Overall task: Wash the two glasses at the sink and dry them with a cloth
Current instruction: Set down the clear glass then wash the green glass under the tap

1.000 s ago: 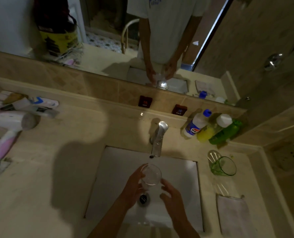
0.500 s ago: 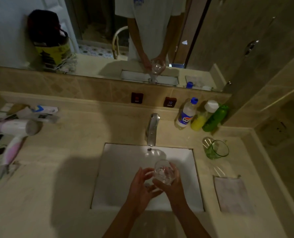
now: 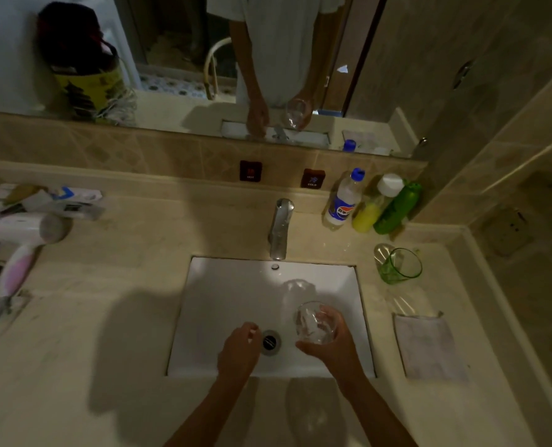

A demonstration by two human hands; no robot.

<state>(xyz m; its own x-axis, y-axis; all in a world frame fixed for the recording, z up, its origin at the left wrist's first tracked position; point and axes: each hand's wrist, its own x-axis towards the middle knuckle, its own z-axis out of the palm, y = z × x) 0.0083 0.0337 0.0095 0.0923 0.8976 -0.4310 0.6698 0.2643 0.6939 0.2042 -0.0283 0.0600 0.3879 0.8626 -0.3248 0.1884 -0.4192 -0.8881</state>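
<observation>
1. Clear glass [image 3: 316,322] is gripped by the right hand [image 3: 331,345] over the right part of the sink [image 3: 229,291]
2. Left hand [image 3: 239,348] is held apart, fingers loosely curled, gripping nothing, beside the drain [image 3: 270,341]
3. Green glass [image 3: 401,265] is laid near the counter's [image 3: 107,317] right edge, behind the folded cloth [image 3: 429,346]

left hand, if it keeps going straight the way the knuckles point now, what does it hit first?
Most likely the drain. The left hand hangs over the sink basin, fingers loosely curled and aimed forward-right, with the drain just off its fingertips. Height above the basin is unclear, so it might pass over it toward the faucet.
</observation>
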